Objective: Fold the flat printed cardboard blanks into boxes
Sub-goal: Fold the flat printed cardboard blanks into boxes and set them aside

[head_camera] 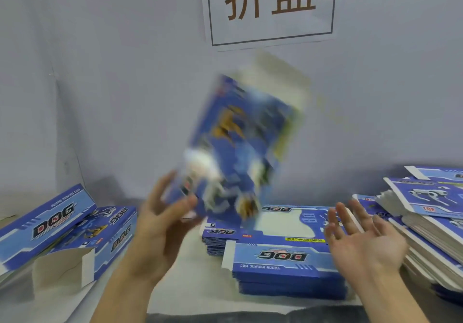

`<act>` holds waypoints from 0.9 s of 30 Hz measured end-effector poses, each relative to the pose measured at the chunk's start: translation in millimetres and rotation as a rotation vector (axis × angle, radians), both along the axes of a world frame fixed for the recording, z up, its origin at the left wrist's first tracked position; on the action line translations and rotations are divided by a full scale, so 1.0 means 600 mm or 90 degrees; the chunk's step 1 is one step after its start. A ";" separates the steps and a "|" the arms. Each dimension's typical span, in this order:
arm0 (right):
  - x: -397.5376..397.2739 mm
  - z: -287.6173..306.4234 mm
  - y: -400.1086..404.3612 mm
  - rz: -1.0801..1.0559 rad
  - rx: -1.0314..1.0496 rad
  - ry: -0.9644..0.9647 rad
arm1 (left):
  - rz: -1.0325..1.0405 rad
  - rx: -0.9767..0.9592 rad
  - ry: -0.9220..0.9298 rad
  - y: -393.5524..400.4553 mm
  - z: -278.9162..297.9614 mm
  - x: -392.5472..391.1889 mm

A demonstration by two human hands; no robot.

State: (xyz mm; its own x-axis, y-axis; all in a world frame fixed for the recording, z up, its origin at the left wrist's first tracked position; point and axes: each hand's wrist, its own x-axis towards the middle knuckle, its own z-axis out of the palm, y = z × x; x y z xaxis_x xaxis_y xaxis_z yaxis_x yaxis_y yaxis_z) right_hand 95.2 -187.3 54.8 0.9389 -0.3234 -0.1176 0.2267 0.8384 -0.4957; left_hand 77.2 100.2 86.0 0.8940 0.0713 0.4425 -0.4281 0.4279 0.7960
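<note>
Head view: the left hand is reaching up from the lower centre, its grip closing on the bottom corner of a blurred blue box blank that is tilting in the air above the worktop. The right hand is hovering palm-up with fingers spread, its grip wide and holding nothing. Stacks of flat blanks are lying centre and right; folded boxes are resting at left.
</note>
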 end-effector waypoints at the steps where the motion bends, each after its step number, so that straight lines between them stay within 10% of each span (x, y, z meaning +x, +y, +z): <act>1: 0.003 -0.001 0.001 -0.007 -0.020 0.024 | 0.053 -0.112 -0.012 0.005 0.005 0.004; 4: -0.002 0.003 0.011 0.007 -0.090 0.018 | 0.077 -0.260 0.025 0.017 0.013 0.004; 7: 0.003 0.003 0.023 0.038 -0.300 0.054 | 0.078 -0.160 0.113 0.006 -0.006 0.014; 16: -0.007 -0.011 0.062 0.338 -1.264 -0.035 | 0.026 0.872 0.177 -0.082 -0.076 0.024; 27: -0.001 -0.005 0.072 0.281 -1.399 0.049 | 0.117 0.945 0.166 -0.089 -0.077 0.033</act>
